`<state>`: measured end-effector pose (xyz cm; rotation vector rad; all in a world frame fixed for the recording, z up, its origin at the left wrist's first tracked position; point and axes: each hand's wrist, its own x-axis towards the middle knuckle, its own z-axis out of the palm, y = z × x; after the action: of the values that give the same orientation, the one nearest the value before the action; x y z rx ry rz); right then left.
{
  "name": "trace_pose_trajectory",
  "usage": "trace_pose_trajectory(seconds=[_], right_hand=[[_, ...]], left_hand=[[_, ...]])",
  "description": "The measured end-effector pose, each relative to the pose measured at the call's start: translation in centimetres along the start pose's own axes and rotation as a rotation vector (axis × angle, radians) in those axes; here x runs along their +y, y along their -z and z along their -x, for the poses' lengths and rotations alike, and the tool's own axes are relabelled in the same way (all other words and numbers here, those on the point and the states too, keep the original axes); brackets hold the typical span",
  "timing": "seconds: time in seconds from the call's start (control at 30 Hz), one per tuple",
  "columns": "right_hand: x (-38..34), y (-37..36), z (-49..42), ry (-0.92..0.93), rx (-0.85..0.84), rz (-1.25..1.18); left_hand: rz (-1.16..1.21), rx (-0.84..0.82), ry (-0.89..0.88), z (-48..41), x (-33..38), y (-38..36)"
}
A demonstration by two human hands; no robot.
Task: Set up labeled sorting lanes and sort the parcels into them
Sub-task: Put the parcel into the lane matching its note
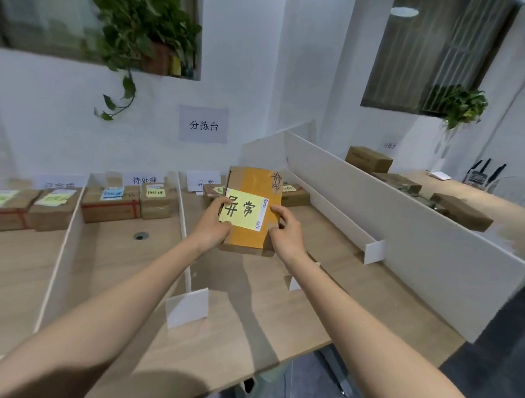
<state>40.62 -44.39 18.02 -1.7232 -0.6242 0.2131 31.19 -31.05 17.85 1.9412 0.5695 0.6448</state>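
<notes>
Your left hand (213,226) and right hand (287,230) grip the parcel (256,183) by its near end, left thumb on its yellow note (242,211). It tilts toward you over the counter (250,303), in the lane right of the white divider (183,216), near the lane sign (203,181).

The leftmost lane sign (59,185) is blurred, unreadable; raised parcel (256,183) hides part of a small parcel (296,196)

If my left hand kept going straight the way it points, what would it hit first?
Your left hand would likely meet the small parcel at the back first; depth is unclear.
</notes>
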Motion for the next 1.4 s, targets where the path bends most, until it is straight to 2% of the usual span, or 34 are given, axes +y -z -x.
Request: trace_pose_trajectory(seconds=[0.27, 0.8, 1.17, 1.4], right_hand=[[3.0, -3.0, -4.9, -0.047, -0.122, -0.028], [8.3, -11.4, -22.3, -0.122, -0.234, 0.015], [14.6, -18.0, -29.2, -0.207, -0.317, 0.018], [18.7, -22.0, -34.4, -0.341, -0.407, 0.049]], left_hand=[[-0.054, 0.091, 0.102, -3.4, -3.9, -0.1], [-0.068, 0.092, 0.203, -19.0, -11.6, 0.5], [-0.073, 0.053, 0.374, -25.0, -18.4, 0.1], [-0.039, 0.081, 0.477, -29.7, -22.0, -1.0]])
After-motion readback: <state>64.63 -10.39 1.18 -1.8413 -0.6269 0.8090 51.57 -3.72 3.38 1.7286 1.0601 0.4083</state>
